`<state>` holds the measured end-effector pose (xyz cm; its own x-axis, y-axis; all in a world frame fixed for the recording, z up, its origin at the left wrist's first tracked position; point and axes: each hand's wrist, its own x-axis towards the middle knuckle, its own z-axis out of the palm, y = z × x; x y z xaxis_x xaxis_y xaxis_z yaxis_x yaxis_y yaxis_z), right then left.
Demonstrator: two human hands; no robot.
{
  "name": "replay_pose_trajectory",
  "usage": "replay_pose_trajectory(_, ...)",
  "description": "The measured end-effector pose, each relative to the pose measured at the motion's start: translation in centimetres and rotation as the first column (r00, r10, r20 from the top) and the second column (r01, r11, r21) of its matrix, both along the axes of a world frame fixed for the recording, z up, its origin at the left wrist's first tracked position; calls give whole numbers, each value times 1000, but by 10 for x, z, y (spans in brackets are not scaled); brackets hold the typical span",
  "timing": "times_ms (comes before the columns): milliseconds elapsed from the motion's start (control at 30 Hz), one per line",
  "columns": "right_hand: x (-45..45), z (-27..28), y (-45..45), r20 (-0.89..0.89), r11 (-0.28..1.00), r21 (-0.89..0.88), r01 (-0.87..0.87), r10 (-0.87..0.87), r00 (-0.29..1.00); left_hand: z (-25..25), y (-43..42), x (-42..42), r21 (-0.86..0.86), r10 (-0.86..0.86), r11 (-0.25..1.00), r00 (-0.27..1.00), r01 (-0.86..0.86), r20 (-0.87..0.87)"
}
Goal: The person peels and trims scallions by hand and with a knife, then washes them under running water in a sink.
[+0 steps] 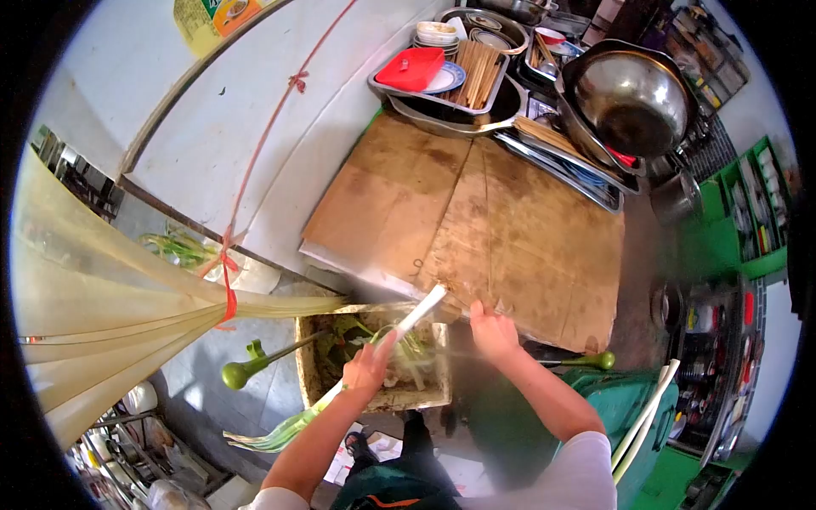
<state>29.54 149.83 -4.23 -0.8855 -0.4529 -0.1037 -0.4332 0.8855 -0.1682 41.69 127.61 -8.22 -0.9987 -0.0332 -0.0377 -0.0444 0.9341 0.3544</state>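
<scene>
My left hand is wrapped round the middle of a long green onion. Its white root end points up and to the right, reaching the near edge of a cardboard sheet; its green leaves trail down to the lower left. My right hand is at that same cardboard edge, a little right of the root end, with its fingers curled. What it holds, if anything, is too small to make out. Below the onion stands a dirty box with leafy scraps inside. Two more stalks lean at the lower right.
A tray of chopsticks with a red lid stands at the back, near a large metal basin. A green bin is at the right. A tied plastic curtain hangs left, beside a green-knobbed rod.
</scene>
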Motion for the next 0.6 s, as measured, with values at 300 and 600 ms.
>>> replay_pose_trajectory(300, -5, -32, -10, 250, 995, -19, 94, -86, 964, -9, 3, 2, 28, 10, 1000, 994, -13, 111)
replay_pose_trajectory(600, 2, -43, -6, 96, 996, -83, 43, -35, 995, 25, -13, 32, 867, -83, 106, 864, -487, 496)
